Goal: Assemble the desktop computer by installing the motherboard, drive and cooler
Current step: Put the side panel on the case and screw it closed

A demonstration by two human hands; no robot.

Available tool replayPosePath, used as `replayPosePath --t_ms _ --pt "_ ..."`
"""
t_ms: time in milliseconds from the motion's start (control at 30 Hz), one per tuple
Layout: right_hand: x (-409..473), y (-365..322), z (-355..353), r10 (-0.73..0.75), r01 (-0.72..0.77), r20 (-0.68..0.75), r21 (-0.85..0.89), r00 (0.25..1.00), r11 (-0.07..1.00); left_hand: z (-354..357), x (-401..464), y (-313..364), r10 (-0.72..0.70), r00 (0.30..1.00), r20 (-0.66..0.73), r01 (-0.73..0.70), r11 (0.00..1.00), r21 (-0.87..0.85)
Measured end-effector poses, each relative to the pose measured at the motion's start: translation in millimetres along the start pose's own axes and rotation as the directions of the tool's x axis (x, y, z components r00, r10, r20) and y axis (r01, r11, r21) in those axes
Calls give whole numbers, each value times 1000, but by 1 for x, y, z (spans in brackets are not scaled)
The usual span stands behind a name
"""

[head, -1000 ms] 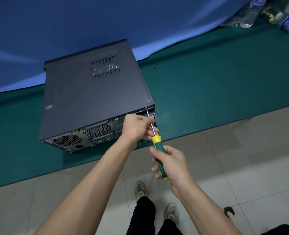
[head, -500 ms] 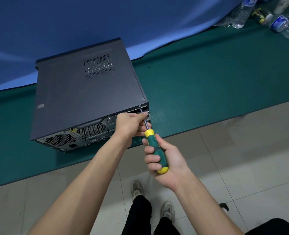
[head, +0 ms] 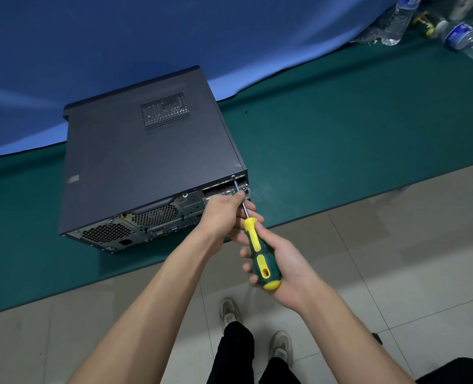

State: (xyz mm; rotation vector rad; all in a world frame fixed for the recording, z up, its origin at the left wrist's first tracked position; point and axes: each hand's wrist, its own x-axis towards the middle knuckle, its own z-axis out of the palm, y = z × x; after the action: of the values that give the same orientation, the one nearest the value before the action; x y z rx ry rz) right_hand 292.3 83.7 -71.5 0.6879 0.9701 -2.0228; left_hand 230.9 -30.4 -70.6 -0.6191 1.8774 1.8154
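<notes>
You are working at the rear of the computer case (head: 146, 162), which is lying on its side on the green mat (head: 340, 134), closed panel up, near the mat's front edge. Your right hand (head: 282, 261) is wrapping its fingers around the green and yellow handle of the screwdriver (head: 260, 256), and your left hand (head: 221, 214) is pinching the metal shaft just below the tip, steadying it. The tip is sitting at the top right corner of the rear panel, where a screw (head: 233, 177) seems to be, though the head is too small here to say whether the bit is seated in it.

That is the main risk you are facing: the shaft is meeting the panel at a slant, so if you are turning without pushing straight along it, the bit is likely to ride out and chew the screw head or scratch the panel. Your left fingertips are sitting close to the tip, so a slip could jab them. The case is also resting close to the mat's edge, and a hard push from your side may be sliding it away rather than driving the screw.
</notes>
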Motion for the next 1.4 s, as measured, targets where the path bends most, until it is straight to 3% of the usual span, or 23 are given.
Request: replayPosePath --t_ms 67,100,133,167,233,267,300,333,400,467,533,600,733,833,1000,1133,1267,1400 --pt "5 4 7 -206 113 -194 -402 959 908 -1 0 2 11 1000 -9 -11 1000 26" --pt "7 7 10 -289 144 -241 -481 927 865 0 -1 3 14 1000 -14 -14 1000 28" --pt "9 10 11 -303 159 -256 -464 918 872 0 -2 4 15 1000 -22 -15 1000 18" --pt "10 11 11 -234 152 -230 -325 945 933 0 -2 4 18 999 -29 -18 1000 0" --pt "7 8 12 7 -7 -1 150 1000 989 -2 -2 3 31 999 -45 -32 999 -26" --pt "4 7 10 65 -94 111 288 992 953 -2 -2 2 39 998 -50 -39 999 -16" --pt "3 6 8 74 -120 156 309 985 944 -3 -1 2 44 998 -54 -44 999 6" --pt "2 5 7 64 -95 130 247 989 964 -3 0 2 43 998 -55 -41 999 28" --pt "4 5 9 -12 9 -50 -57 999 998 -4 2 2 36 998 -48 -34 999 39" --pt "7 8 12 -196 111 -228 -339 954 934 -4 2 1 28 999 -37 -27 1000 4" --pt "13 11 10 -344 165 -313 -480 885 862 -1 0 0 17 999 -30 -18 1000 -17" --pt "16 11 8 -376 187 -318 -493 870 850 1 0 0 11 999 -32 -12 1000 -23" --pt "9 -1 3 -192 143 -176 -258 965 955 2 2 1 27 999 -31 -28 999 -20" --pt "8 -5 -2 -178 129 -146 -297 973 946 2 3 1 29 999 -39 -30 1000 -9" --pt "5 -19 -4 -307 122 -203 -615 930 779 6 3 3 39 998 -55 -35 996 80" --pt "-3 -44 -11 -432 115 -164 -827 887 550 8 5 12 136 989 -50 -129 985 118" --pt "-3 -84 -1 -543 143 -75 -926 837 348 2 21 37 226 968 -109 -210 967 145" --pt "10 -123 21 -637 129 -33 -970 770 206 -22 56 72 296 936 -190 -218 912 346"
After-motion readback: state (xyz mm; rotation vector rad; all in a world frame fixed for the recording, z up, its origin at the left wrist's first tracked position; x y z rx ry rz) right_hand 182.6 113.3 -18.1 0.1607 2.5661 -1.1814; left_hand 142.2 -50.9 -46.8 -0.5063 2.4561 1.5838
